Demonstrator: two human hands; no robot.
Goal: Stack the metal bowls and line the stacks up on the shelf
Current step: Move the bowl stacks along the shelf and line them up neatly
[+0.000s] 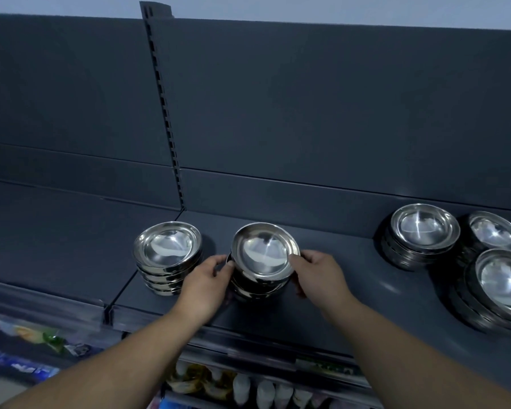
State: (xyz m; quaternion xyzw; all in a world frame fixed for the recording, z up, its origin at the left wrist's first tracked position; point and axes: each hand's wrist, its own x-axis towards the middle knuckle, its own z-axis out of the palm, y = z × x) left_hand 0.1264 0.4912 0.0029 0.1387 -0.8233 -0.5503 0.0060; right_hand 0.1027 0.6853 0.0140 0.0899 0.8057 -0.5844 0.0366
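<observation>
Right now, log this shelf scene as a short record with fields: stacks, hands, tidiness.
setting: dark grey shelf with metal bowl stacks
held stack: middle stack, top bowl tilted, not seated flat
left hand: gripping the middle stack's left side
right hand: gripping its right side
left stack: stands alone beside the held one, apart from it
right group: three stacks clustered at the right, not in a row
below: packaged goods on a lower shelf, blurred
</observation>
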